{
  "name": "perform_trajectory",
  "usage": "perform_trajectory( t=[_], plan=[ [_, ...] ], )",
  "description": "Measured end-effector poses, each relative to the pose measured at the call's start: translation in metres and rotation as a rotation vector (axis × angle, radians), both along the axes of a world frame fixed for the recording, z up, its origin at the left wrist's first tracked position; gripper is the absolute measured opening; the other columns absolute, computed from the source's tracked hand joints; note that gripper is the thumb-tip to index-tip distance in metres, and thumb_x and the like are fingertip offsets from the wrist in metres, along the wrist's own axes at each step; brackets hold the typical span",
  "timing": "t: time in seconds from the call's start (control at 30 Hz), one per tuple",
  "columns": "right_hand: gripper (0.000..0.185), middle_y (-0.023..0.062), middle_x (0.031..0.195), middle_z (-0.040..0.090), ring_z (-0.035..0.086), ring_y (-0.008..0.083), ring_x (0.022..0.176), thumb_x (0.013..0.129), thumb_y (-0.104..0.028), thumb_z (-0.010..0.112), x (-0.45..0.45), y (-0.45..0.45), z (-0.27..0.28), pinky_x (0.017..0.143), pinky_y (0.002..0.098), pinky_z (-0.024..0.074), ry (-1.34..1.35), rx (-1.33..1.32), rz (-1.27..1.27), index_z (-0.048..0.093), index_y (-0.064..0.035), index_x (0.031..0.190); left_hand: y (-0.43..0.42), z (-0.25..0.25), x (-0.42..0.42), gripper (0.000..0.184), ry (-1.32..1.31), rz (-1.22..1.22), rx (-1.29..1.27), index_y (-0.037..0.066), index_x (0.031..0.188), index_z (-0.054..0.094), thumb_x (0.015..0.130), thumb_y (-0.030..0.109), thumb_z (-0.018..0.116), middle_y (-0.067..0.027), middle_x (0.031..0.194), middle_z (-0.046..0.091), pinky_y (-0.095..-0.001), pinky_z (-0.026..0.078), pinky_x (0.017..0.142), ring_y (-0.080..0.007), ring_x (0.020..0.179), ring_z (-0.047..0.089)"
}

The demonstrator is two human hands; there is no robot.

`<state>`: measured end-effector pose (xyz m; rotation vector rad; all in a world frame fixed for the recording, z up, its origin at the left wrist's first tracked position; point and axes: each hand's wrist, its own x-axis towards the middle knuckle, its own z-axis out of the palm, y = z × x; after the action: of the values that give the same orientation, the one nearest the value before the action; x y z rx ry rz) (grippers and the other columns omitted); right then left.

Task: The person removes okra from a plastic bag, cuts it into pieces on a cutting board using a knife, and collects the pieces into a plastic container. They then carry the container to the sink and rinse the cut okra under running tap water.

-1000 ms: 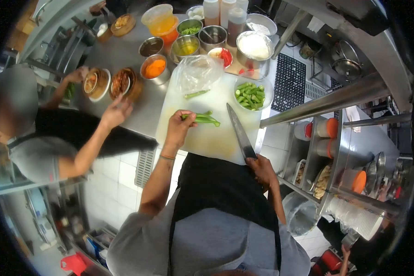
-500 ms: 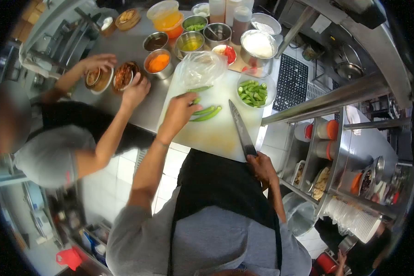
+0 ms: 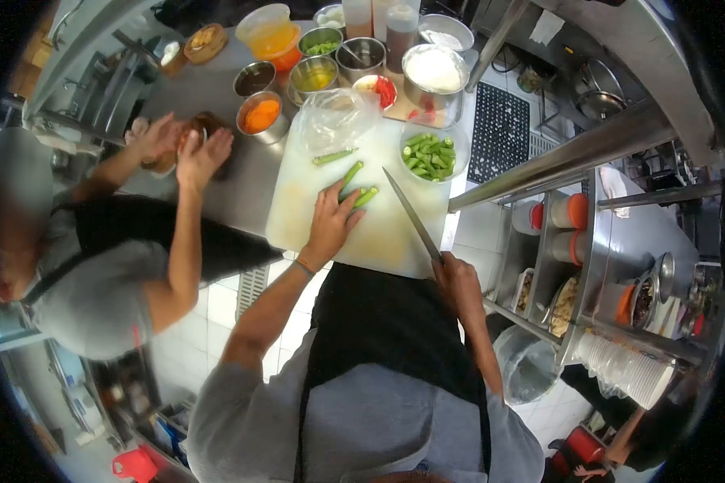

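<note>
In my right hand [image 3: 459, 280], closed round the handle, is a kitchen knife [image 3: 413, 213], its blade pointing away from me over the right side of the white cutting board [image 3: 306, 217]. My left hand [image 3: 330, 221] is over the board with its fingers bent round green okra pods [image 3: 366, 197], whose ends stick out past the fingers. Farther up the board lies another okra pod [image 3: 333, 158], apart from my hand. Cut okra pieces fill a clear bowl [image 3: 459, 165] at the board's right edge. A crumpled plastic bag [image 3: 338, 121] rests on the far part of the board.
Beyond the board stand an orange-filled metal pot [image 3: 263, 117], a container of white powder [image 3: 433, 68] and several other pots and bottles. On the left, a co-worker's hands [image 3: 201, 157] move near small dishes. A metal rail [image 3: 572, 157] and shelving are on the right.
My left hand has moved nearer me and to the right, gathering the okra pods. The knife stays in my right hand, turned more edge-on. The co-worker's hands have lifted off the dishes.
</note>
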<state>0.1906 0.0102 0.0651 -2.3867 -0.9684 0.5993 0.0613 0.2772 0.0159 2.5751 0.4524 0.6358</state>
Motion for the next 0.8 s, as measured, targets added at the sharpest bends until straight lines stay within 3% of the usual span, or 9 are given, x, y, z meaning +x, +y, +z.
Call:
perform_trajectory(
  t=[0.1,0.33,0.57,0.8],
  plan=[
    [0.021,0.0265,0.080,0.065,0.064,0.0456,0.076,0.093,-0.020,0.060,-0.002,0.002,-0.002,0.068,0.0534,0.0500,-0.072,0.042,-0.010,0.062,0.0001,0.098,-0.021,-0.011,0.012,0.046,-0.044,-0.046,-0.001,0.004,0.123,0.063,0.080,0.015,0.076,-0.0200,0.138,0.045,-0.0455,0.043,0.099,-0.0389,0.117,0.048],
    [0.020,0.0269,0.079,0.065,0.064,0.0447,0.074,0.092,-0.019,0.061,-0.007,-0.002,-0.001,0.067,0.0525,0.0508,-0.102,0.022,0.017,0.062,-0.0006,0.101,-0.032,-0.004,0.032,0.043,-0.051,0.128,0.031,-0.002,0.120,0.063,0.082,0.014,0.074,-0.0203,0.140,0.044,-0.0438,0.042,0.102,-0.0377,0.120,0.047],
    [0.021,0.0267,0.078,0.064,0.064,0.0454,0.075,0.091,-0.016,0.062,-0.011,-0.004,-0.002,0.068,0.0526,0.0508,-0.055,0.083,-0.003,0.062,0.0010,0.103,-0.034,-0.012,0.031,0.042,-0.031,0.039,-0.018,0.000,0.120,0.064,0.084,0.019,0.072,-0.0151,0.129,0.054,-0.0424,0.042,0.100,-0.0332,0.116,0.049],
    [0.022,0.0253,0.080,0.065,0.065,0.0438,0.074,0.092,-0.021,0.061,-0.017,0.004,-0.005,0.066,0.0524,0.0524,-0.192,0.015,0.010,0.063,-0.0065,0.109,-0.038,-0.007,0.020,0.040,-0.106,-0.031,-0.062,0.002,0.116,0.062,0.081,0.015,0.075,-0.0142,0.124,0.056,-0.0425,0.044,0.096,-0.0341,0.110,0.052]
  ],
)
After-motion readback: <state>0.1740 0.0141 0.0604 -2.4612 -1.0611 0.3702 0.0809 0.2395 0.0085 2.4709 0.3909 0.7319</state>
